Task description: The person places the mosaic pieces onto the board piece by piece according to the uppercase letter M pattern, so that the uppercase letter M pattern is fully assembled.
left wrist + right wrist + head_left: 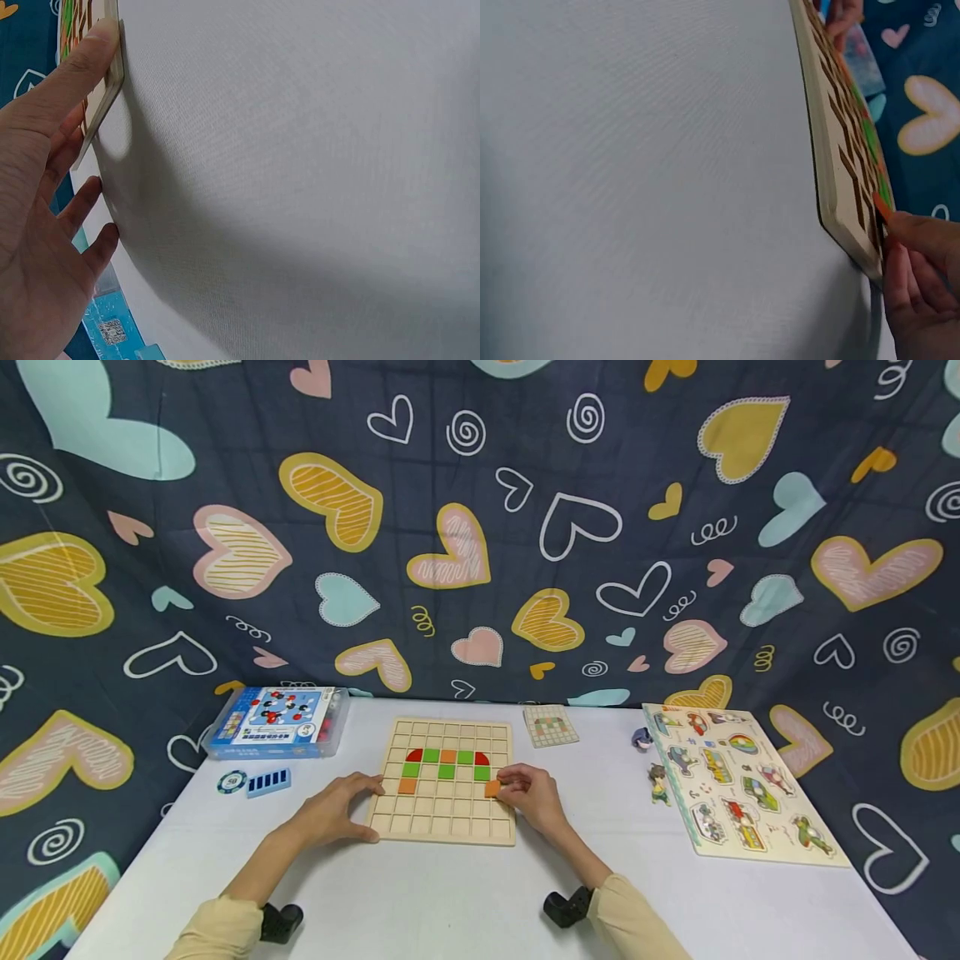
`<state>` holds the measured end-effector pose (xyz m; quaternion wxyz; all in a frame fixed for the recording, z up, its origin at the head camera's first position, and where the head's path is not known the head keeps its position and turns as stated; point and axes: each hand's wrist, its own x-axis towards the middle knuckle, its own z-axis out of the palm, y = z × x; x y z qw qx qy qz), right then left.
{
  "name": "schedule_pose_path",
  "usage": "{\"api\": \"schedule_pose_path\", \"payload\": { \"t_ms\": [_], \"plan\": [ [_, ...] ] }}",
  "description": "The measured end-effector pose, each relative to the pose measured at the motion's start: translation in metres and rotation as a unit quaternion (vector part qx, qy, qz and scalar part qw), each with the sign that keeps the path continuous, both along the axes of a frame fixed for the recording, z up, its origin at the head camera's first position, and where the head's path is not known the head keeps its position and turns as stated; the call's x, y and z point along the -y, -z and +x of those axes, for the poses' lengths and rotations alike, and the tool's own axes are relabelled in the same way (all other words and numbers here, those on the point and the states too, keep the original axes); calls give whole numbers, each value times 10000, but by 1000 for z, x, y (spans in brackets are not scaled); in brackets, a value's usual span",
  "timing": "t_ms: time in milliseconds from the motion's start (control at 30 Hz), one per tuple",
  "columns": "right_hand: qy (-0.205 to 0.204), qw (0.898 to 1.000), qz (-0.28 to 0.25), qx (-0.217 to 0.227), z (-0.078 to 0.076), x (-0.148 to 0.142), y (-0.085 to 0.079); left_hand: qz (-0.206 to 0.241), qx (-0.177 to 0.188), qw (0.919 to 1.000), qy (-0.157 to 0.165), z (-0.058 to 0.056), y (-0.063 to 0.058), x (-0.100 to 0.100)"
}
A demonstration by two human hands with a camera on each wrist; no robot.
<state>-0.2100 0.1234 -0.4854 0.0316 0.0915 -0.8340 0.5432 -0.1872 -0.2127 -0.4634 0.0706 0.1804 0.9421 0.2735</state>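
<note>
A wooden grid board (450, 831) lies in the middle of the table, with red, green and orange tiles forming an arch in its cells. My left hand (333, 810) rests against its left side, fingers spread, thumb at the front left corner; the left wrist view shows the thumb (79, 64) along the edge. At the board's right side my right hand (536, 795) pinches an orange square tile (492, 788) between thumb and fingertips. That orange tile (883, 206) looks tilted over the grid in the right wrist view. A pattern card (551, 739) with a similar arch lies behind the board's right corner.
At the back left stands a clear-lidded box (277, 727), with a round chip (232, 782) and a blue striped block (268, 782) before it. On the right lie a picture puzzle board (720, 793) and two small figures (658, 783). A patterned cloth (480, 635) hangs behind.
</note>
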Motion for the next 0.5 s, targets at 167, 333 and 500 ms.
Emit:
{"api": "schedule_pose_path", "payload": {
  "t_ms": [167, 333, 500],
  "plan": [
    [-71, 10000, 60, 18, -2, 3, -1, -2, -14, 10000, -9, -1, 1, 0],
    [-208, 9997, -59, 125, -2, 6, 1, 14, -37, 10000, 15, 1, 2, 0],
    [-363, 9992, -128, 132, -1, 8, 1, 2, -95, 9999, 45, 2, 2, 0]
  ]
}}
